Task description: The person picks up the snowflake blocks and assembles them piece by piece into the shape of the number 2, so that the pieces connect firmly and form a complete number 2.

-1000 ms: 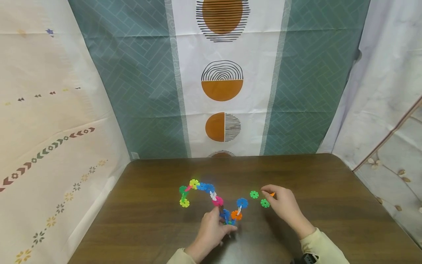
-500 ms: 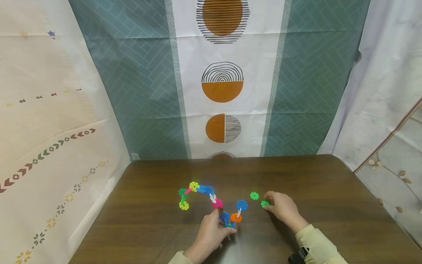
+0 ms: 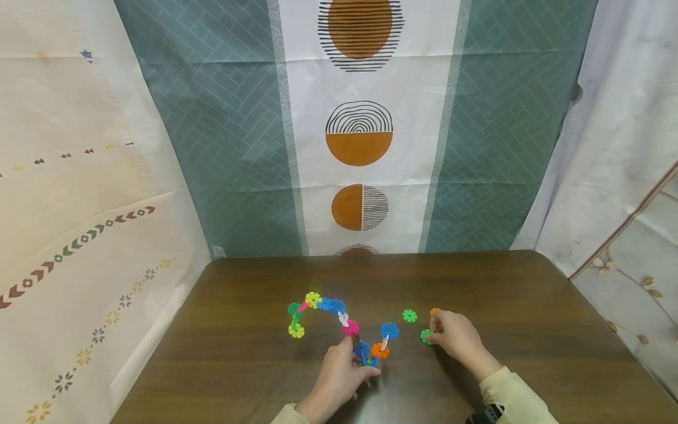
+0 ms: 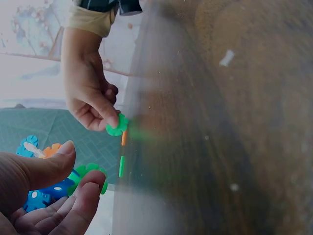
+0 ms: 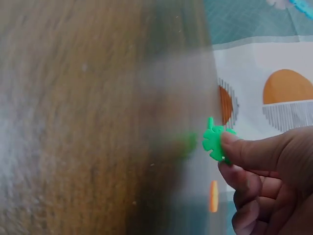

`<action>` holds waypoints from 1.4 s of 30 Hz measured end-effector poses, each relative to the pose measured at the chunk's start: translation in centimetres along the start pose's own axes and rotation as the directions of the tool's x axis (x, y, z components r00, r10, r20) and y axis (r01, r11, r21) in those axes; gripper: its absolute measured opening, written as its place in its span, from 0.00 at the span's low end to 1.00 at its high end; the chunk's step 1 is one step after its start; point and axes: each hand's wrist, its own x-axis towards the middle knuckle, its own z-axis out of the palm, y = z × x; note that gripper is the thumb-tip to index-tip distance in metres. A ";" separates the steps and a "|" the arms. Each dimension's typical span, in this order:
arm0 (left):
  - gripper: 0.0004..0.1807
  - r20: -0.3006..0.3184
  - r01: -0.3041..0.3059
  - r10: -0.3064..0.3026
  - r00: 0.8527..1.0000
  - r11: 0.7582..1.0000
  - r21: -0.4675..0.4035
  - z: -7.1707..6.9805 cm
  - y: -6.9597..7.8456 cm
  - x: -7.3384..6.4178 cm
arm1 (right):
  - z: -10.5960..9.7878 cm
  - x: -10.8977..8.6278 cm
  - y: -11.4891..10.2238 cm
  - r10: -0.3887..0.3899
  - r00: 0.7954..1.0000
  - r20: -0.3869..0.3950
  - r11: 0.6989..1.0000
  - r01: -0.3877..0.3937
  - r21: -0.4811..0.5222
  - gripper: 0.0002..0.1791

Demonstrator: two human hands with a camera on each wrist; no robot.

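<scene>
In the head view, my left hand (image 3: 341, 368) grips a chain of interlocking notched plastic discs near its middle, around the blue discs (image 3: 362, 348). The chain arches left through a pink disc (image 3: 350, 328) to a yellow disc (image 3: 296, 331), and its other end rises to a blue disc (image 3: 389, 331) above an orange one (image 3: 380, 351). My right hand (image 3: 457, 338) pinches a green notched disc (image 5: 213, 143) between thumb and fingers, held up on edge. Just beyond its fingers lies a loose orange disc (image 3: 434, 311), partly hidden in the head view.
Another loose green disc (image 3: 409, 316) lies flat on the brown wooden table (image 3: 254, 377), between the chain's blue end and the right hand. Patterned cloths (image 3: 243, 147) hang behind the table and at both sides.
My right hand came down from over the orange disc, took hold of the green disc and drew it slightly toward me. The left hand and chain stay almost still.
</scene>
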 end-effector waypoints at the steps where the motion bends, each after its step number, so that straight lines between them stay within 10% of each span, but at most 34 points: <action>1: 0.23 -0.002 -0.001 0.002 1.000 1.000 0.003 0.0 0.0 0.0 | -0.1 -0.1 -0.1 -0.001 1.000 -0.003 1.000 0.001 0.012 0.17; 20: 0.22 -0.050 -0.024 0.028 0.998 0.996 0.081 0.6 0.5 0.0 | -3.4 -2.1 -5.7 -0.051 0.994 -0.102 0.896 0.091 0.435 0.06; 42: 0.29 -0.095 -0.143 0.185 0.978 0.931 0.336 0.8 0.5 0.2 | -3.3 -2.4 -7.6 -0.109 0.983 -0.147 0.922 0.156 0.354 0.05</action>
